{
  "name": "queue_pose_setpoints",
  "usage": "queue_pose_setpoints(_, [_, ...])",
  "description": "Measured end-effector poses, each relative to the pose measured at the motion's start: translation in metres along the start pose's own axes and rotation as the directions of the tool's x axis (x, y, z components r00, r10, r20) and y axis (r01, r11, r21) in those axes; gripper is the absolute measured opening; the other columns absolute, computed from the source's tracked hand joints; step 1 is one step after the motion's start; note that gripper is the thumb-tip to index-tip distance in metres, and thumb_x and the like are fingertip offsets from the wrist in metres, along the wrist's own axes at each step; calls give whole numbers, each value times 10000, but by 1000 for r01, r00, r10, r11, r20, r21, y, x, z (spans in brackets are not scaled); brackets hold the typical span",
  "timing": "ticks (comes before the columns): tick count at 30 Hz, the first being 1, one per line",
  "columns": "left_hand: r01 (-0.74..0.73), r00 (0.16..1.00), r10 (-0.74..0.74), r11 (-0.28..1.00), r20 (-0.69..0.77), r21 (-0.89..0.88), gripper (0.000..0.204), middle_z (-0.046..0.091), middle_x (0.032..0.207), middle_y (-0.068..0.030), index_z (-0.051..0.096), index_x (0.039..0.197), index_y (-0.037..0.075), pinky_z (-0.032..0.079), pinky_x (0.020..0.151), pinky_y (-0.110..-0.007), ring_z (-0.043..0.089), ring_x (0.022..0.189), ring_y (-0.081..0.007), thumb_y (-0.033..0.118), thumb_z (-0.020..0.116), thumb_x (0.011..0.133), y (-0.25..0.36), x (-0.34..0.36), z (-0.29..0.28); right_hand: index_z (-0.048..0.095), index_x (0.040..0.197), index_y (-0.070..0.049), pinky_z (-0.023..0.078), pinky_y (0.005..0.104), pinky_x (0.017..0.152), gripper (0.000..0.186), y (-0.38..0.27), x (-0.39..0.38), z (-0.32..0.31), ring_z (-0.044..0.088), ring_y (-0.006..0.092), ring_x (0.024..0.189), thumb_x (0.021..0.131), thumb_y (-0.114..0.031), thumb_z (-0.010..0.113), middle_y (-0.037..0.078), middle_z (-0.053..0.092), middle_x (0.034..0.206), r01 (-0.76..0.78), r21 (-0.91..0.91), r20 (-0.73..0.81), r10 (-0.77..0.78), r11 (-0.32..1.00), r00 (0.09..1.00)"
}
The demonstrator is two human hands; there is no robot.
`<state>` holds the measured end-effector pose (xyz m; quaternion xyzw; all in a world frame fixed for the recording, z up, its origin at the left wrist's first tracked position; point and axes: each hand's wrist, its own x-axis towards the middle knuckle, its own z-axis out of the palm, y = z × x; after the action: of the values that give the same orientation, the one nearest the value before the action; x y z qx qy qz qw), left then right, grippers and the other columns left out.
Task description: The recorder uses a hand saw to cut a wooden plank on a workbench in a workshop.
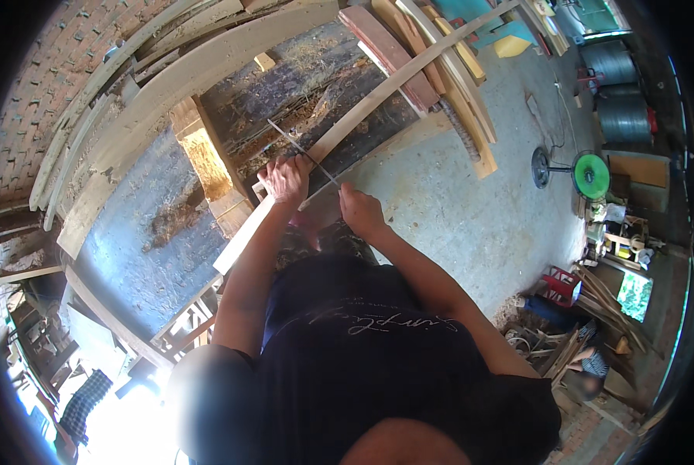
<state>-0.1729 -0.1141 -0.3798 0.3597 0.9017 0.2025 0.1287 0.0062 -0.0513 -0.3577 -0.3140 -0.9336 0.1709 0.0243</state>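
A long narrow wooden plank runs diagonally from the far right toward my waist, over the edge of the dark workbench. My left hand is closed over the plank and presses it down. Just beyond the left fingers, a narrow-bladed saw lies across the plank. My right hand is closed round the saw's near end, right of the plank. The fist hides its handle, and whether the blade has cut in cannot be seen.
A notched wooden block sits on the bench left of my hands. Curved boards line the far left, beside a brick wall. Stacked timber lies at the far right. A green fan stands on the concrete floor; another person is at lower right.
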Motion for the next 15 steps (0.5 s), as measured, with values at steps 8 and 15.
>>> queue_pose_setpoints(8, [56,989,-51,998,-139,29,468,666,948,-143,675,861,62,364,944,-459,580,1034,-303,367,339,976,6,8,16,464,917,-55,496,503,548,111,-7,11,-31,631,398,624,933,-165,451,175,627,666,-17,-26,66,19,1000,998])
queue_pose_setpoints(15, [130,986,-121,989,-116,74,467,687,1024,-94,708,956,56,396,884,-464,585,1029,-277,376,367,964,-1,1,25,486,949,-29,502,523,598,138,-30,40,-32,647,406,712,897,-149,441,200,637,732,-114,92,185,95,989,978])
